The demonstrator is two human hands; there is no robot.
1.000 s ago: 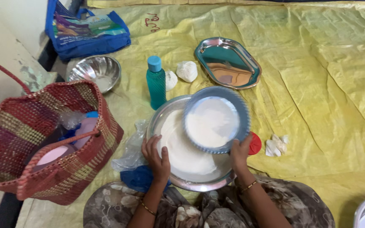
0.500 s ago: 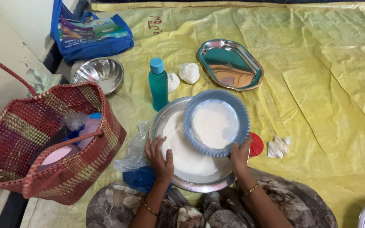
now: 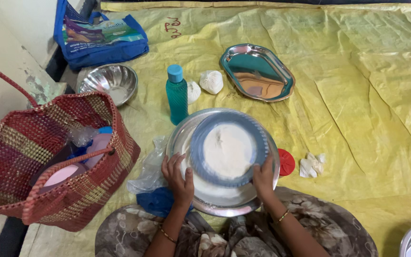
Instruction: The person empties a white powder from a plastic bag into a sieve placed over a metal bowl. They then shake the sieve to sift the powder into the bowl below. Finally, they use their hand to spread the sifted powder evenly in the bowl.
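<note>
Both hands grip the round blue-rimmed sieve (image 3: 228, 148) holding white flour (rim only): left hand (image 3: 179, 175) curled at eight o'clock, right hand (image 3: 263, 177) at four o'clock, over the wide steel plate (image 3: 224, 207). A teal plastic bottle (image 3: 176, 94) stands at eleven o'clock.

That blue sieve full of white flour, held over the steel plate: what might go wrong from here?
The blue sieve looks tilted in the left hand and right hand, so flour could spill past the steel plate onto the yellow sheet. The teal bottle stands close behind and might get knocked over.
</note>
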